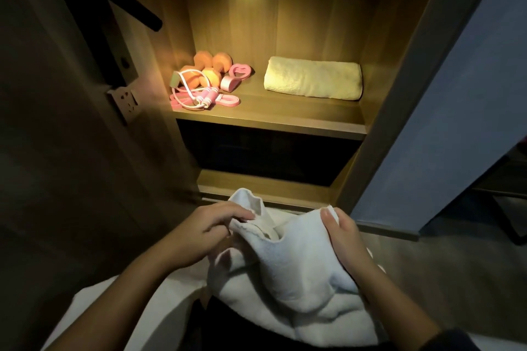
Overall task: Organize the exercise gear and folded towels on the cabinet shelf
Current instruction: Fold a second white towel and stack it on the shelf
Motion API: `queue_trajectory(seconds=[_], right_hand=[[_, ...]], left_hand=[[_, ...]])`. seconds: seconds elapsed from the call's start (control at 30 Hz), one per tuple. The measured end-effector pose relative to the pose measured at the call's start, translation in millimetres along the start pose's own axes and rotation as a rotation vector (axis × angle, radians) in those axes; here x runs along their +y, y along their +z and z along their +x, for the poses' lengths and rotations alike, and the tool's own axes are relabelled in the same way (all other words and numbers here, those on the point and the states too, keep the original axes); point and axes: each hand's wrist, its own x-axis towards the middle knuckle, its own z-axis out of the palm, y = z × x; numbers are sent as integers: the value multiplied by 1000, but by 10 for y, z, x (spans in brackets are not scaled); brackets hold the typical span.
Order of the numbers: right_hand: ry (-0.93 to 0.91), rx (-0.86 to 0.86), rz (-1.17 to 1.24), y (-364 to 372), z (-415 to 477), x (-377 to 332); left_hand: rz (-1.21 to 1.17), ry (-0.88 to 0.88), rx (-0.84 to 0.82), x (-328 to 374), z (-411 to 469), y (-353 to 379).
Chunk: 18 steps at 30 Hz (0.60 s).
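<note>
1. You faced an open wooden cabinet (285, 23) in a dim room. A warm light from above lit its back panel and the shelf (271, 118). Beneath that shelf was a dark compartment, and lower down a lit wooden board.
2. To the left stood a door with a black lever handle (134, 6), and a wall socket (127, 101) sat below it. A blue panel (456, 122) rose on the right, with grey floor (427, 265) at its foot.
3. On the shelf's right half a folded yellow towel (312, 78) lay lengthwise, close to the right wall.
4. On the left half, well apart from that towel, the exercise gear sat bunched together. The orange dumbbells (212, 65) were at the back, with a pink-and-white jump rope (196, 94) coiled in front of them. A pink grip trainer (236, 75) lay just to their right.
5. The white towel (299, 271) was not on the shelf. It hung loose and crumpled over your lap, below the cabinet's bottom edge.
6. Your left hand (211, 225) pinched the towel's upper left edge, with the fingers curled together over the cloth.
7. Your right hand (345, 234) gripped the upper right corner. The thumb was pressed on top, and the fingers were hidden behind the fabric.
8. Between your hands the top edge sagged into a fold.
</note>
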Motion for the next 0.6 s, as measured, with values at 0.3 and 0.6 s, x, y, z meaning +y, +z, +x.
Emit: queue_trajectory(seconds=[0.3, 0.6], right_hand=[[82, -18, 14, 34, 88, 82], [137, -97, 12, -47, 150, 88]], left_hand=[[386, 29, -166, 61, 284, -125], [485, 99, 72, -45, 292, -125]])
